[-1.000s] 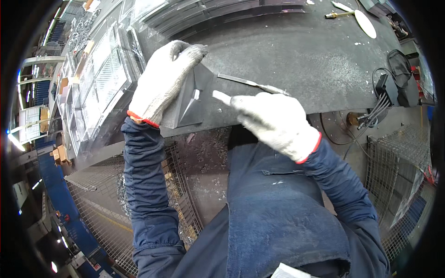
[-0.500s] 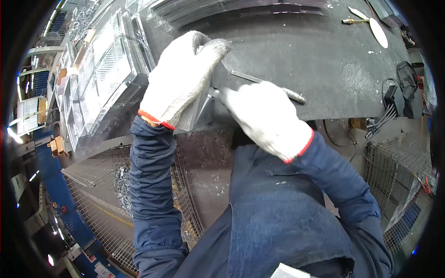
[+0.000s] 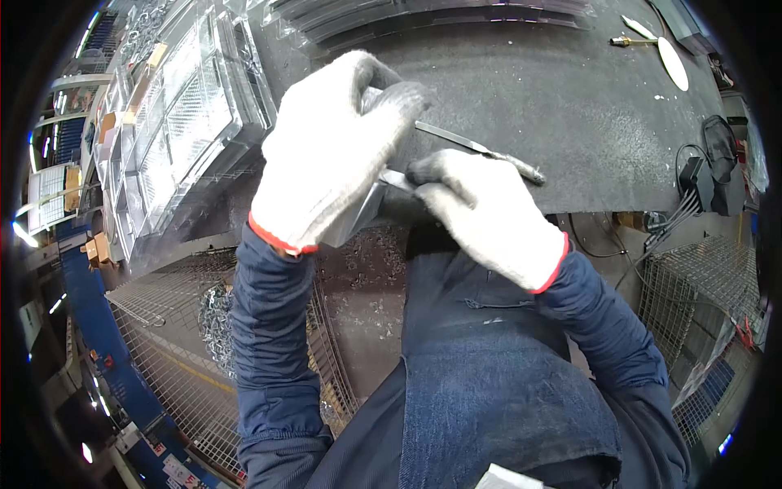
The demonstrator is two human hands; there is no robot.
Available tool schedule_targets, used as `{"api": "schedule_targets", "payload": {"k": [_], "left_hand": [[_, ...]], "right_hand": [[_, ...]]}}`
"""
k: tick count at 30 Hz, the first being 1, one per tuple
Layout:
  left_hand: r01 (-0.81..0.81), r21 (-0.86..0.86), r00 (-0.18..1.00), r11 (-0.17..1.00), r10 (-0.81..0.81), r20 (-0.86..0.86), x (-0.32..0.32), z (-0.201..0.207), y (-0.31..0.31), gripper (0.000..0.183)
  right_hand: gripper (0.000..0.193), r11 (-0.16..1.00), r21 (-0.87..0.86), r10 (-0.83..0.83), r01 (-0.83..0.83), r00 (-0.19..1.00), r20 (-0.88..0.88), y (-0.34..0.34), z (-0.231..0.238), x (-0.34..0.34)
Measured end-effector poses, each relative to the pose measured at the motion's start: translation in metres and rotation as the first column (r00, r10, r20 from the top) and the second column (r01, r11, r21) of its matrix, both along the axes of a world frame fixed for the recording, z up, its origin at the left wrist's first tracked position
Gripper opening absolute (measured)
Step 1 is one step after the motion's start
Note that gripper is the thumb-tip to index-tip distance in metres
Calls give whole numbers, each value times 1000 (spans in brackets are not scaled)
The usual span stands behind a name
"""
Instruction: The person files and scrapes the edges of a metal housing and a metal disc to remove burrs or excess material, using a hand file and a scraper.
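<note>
My left hand [image 3: 334, 151], in a white knit glove with a red cuff, is closed around a grey, flat-sided piece [image 3: 357, 218]. The piece is tilted over the table's near edge, and the hand covers most of it. My right hand [image 3: 493, 216], gloved alike, pinches a small flat shiny strip [image 3: 396, 178] at the side of that piece. Whether the strip is a separate blade or part of the piece, I cannot tell. Just beyond my right hand, a thin flat metal tool [image 3: 452, 137] with a whitish wrapped grip lies on the dark table [image 3: 586, 138].
Clear plastic-like framed panels [image 3: 191, 122] are stacked on the left; more long clear pieces [image 3: 432, 20] lie at the back. A white oval object [image 3: 673, 65] sits at the far right. Wire mesh baskets [image 3: 171, 326] stand below the table, with metal chain [image 3: 216, 326] near one.
My left hand has shifted slightly right and turned with the grey piece. My right hand's fingertips have drawn back to the right, and the shiny strip between them shows more clearly.
</note>
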State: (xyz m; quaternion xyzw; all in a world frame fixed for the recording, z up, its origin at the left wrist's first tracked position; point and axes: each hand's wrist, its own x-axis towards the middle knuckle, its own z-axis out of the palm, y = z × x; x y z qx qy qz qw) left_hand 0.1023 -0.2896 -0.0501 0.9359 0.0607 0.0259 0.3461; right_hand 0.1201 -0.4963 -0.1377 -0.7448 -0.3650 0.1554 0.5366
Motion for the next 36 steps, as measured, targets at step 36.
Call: {"api": "schedule_targets", "payload": {"k": [36], "left_hand": [[-212,-96,665,973,215,715,-68,-74,3,33]], "right_hand": [[15,994,-107,14,12,971,238,-6,20,-23]]}}
